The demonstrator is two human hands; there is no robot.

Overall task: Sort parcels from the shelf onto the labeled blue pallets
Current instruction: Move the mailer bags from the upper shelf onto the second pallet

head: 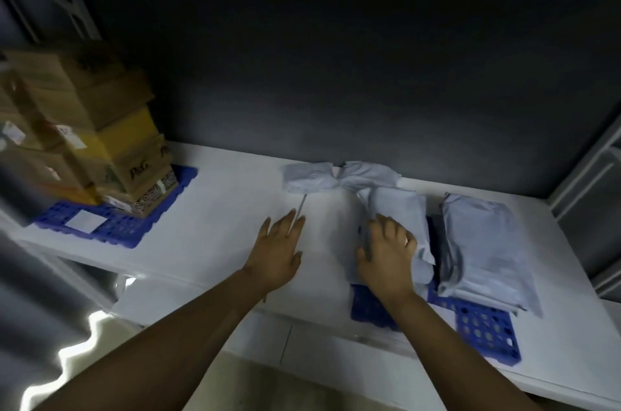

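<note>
So we've got both hands down on a big white flat mailer (322,236) lying on the shelf (215,182). Its right edge laps over the blue pallet (484,326) w/ the grey poly bags (484,242). Left hand (279,249) is spread flat on top, gripping nothing. Right hand (386,256) is curled at the mailer's right edge, thumb underneath maybe, but it's blurry so can't say for sure. The other blue pallet (117,225) w/ the cardboard boxes (100,128) is well off to the left. Tbh we'd pinch that edge properly w/ the right, slide the left under, and lift level so the crumpled bag (339,177) behind doesn't get dragged. Check the label b4 dropping it.
</note>
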